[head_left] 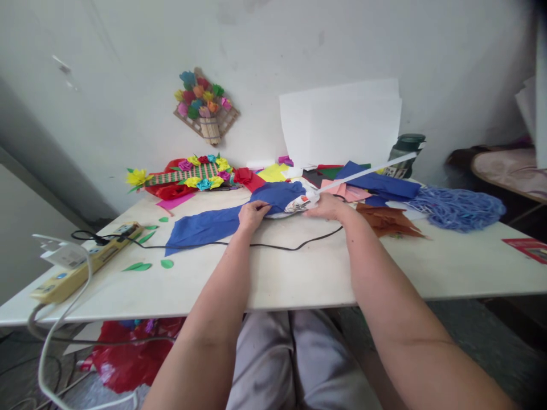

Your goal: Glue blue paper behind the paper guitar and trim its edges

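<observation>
A long strip of blue crepe paper (205,228) lies across the middle of the table, bunched up at its right end. My left hand (253,216) pinches its near edge, fingers pressed together. In my right hand (328,207) is a white hot glue gun (311,198), gripped at the right end of the paper. From its back a long translucent glue stick (367,173) slants up to the right. The nozzle is hard to make out against the paper. A pale patterned piece (294,205) shows beside the gun, partly hidden.
A black cord (290,249) runs to a power strip (92,262) at left. Green paper leaves (167,263) lie nearby. Behind are a paper-flower piece (192,173) and coloured sheets; to the right, brown paper (387,221), blue shredded strands (459,209) and a jar (405,154).
</observation>
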Motion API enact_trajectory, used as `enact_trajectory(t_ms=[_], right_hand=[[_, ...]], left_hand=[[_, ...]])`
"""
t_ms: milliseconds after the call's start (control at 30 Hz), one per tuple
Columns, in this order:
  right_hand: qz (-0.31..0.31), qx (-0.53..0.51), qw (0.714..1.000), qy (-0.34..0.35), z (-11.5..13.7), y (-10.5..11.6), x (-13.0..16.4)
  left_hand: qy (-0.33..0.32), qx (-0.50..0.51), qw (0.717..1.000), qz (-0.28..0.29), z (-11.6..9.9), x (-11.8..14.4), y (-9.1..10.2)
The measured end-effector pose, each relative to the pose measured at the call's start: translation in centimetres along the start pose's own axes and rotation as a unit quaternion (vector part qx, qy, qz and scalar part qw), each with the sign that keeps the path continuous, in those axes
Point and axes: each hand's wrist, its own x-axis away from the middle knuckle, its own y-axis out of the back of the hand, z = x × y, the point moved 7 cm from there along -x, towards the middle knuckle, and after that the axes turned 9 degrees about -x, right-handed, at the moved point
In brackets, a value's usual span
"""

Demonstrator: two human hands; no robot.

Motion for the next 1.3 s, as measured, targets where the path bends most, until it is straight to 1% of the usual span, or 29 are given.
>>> enact_trajectory(t_ms=[100,233,367,433,500,533,600,733,867,900,967,1067,1133,1200,1300], right_hand=[[0.014,-0.122,0.992,-0.034,-0.8,0.2,0.3],[-0.017,-0.276,0.961,0.002,-0.8,0.4,0.1],[-0.050,-0.389,0.919,0.045,-0.4,0.0,-0.5],[-0.039,-0.452,0.890,0.038,-0.2,-0.6,-0.7],[-0.011,-0.500,0.866,0.011,0.1,-1.5,-0.7],[0.003,-0.513,0.858,-0.005,0.2,-1.9,-0.7],[0.022,-0.518,0.855,-0.026,0.3,-2.5,-0.7],[0.053,-0.503,0.862,-0.040,-0.1,-3.4,-0.8],[0.072,-0.483,0.872,-0.046,-0.4,-3.7,-0.8],[0.071,-0.479,0.874,-0.046,-0.4,-3.6,-0.8],[0.057,-0.471,0.879,-0.043,-0.3,-3.2,-0.8],[-0.001,-0.469,0.883,-0.016,-0.2,-2.1,-1.0],[-0.031,-0.482,0.876,0.008,-0.1,-1.6,-1.1],[-0.032,-0.505,0.862,0.020,0.0,-1.7,-1.3],[-0.006,-0.537,0.844,0.001,0.0,-3.0,-1.5]], left_hand=[[-0.021,-0.016,1.000,0.013,-0.6,0.1,0.4],[-0.051,-0.056,0.997,0.028,-1.3,0.4,1.1],[-0.086,-0.070,0.993,0.041,-1.6,0.5,1.4],[-0.103,-0.068,0.991,0.049,-1.7,0.5,1.4],[-0.116,-0.069,0.989,0.062,-1.8,0.6,1.3],[-0.122,-0.072,0.987,0.069,-1.9,0.6,1.2],[-0.135,-0.086,0.984,0.083,-2.0,0.6,1.1],[-0.169,-0.114,0.970,0.130,-2.4,1.0,0.7],[-0.198,-0.098,0.960,0.172,-3.0,1.4,0.5],[-0.195,-0.093,0.960,0.177,-3.0,1.5,0.6],[-0.170,-0.093,0.965,0.178,-2.8,1.5,0.8],[-0.130,-0.112,0.970,0.169,-2.3,1.4,0.8],[-0.128,-0.122,0.971,0.162,-2.3,1.4,0.8],[-0.136,-0.128,0.970,0.157,-2.3,1.5,0.6],[-0.132,-0.136,0.970,0.155,-2.2,1.5,0.5]])
